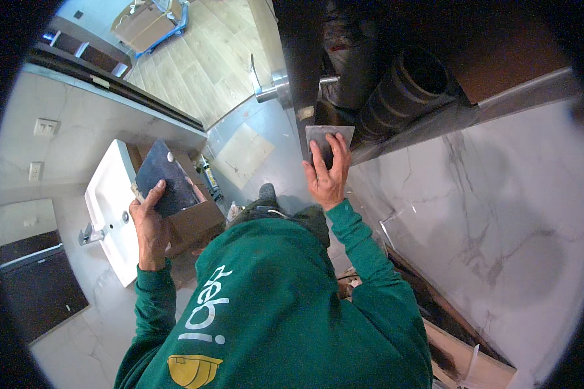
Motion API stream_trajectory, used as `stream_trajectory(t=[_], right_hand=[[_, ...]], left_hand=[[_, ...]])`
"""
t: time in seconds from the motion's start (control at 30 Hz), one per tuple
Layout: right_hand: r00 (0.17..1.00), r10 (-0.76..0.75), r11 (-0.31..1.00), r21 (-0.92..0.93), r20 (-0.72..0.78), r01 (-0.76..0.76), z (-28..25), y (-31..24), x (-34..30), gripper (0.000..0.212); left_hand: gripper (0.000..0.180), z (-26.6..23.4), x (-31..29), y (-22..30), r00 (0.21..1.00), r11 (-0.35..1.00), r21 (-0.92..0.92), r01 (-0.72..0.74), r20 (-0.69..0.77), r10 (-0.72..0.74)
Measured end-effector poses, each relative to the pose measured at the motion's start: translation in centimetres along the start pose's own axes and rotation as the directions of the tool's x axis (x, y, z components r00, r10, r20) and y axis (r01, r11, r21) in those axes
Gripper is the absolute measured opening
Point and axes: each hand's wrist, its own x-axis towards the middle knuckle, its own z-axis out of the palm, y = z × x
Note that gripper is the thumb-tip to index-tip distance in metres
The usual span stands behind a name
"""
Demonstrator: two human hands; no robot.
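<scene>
Right hand [328, 175] presses a flat grey metal trowel blade [329, 137] against the edge where the dark door frame [298, 78] meets the marble-look wall tile [486, 207]; fingers spread flat over the blade, thumb on its left side. I judge the blade thin, stiff with a little spring, light, smooth and likely slippery if wet; best held flat-palmed as here, or by a handle I can't see. Left hand [148, 223] is curled around the near edge of a dark square board [163, 185], thumb on top, holding it level to the left. I'd guess it rigid and moderately light, grippable at any edge. Below it sits an open brown cardboard box [198, 220], and left of that a white ceramic washbasin [110, 201]. Far beyond, wood-look floor [207, 58].
</scene>
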Motion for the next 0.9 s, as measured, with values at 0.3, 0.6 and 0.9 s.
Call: stream_trajectory(t=[0.3,0.6,0.9], right_hand=[[0.993,-0.088,0.988,-0.123,0.081,0.098,1.2,2.3,-0.3,0.049],[0.986,-0.149,0.975,-0.153,0.077,0.16,1.3,3.4,-0.1,0.044],[0.988,-0.141,0.979,-0.141,0.063,0.149,2.0,3.6,0.0,0.046]], left_hand=[[0.027,-1.0,-1.2,-0.2,0.999,0.999,0.045,-0.026,-0.029,0.028],[0.031,-0.5,-2.3,-0.1,0.994,0.999,-0.02,-0.032,-0.101,0.03],[0.029,-1.1,-2.0,-0.5,0.997,0.999,0.052,-0.012,-0.078,0.016]])
